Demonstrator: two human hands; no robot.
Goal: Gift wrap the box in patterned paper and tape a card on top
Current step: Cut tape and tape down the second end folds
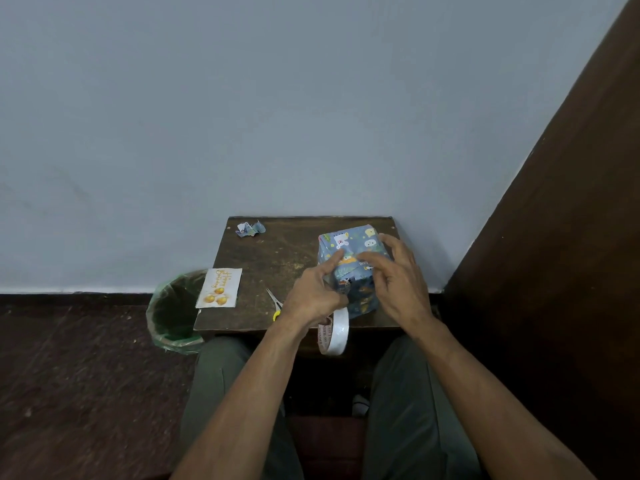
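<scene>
a small dark brown wooden table (277, 258) stands against the pale blue wall, and on its right half sits the box wrapped in blue paper printed with little cartoon animals (356, 247). the person's left hand (313, 292) has its index finger stretched out, pressing down on the top of the wrapped box near the folded seam, while its lower fingers curl round a roll of clear tape with a white core (334, 332) that hangs over the table's near edge. the right hand (398, 275) cups the right side of the box, thumb and fingers bent round it and touching the paper on top. a white greeting card with gold ornaments (219, 288) lies on the table's left side, its corner past the edge. small scissors with yellow handles (274, 301) lie just beside the left hand. a crumpled scrap of the same patterned paper (250, 229) rests at the far left corner. a bin lined with a green plastic bag (173, 313) stands on the floor at the left.
</scene>
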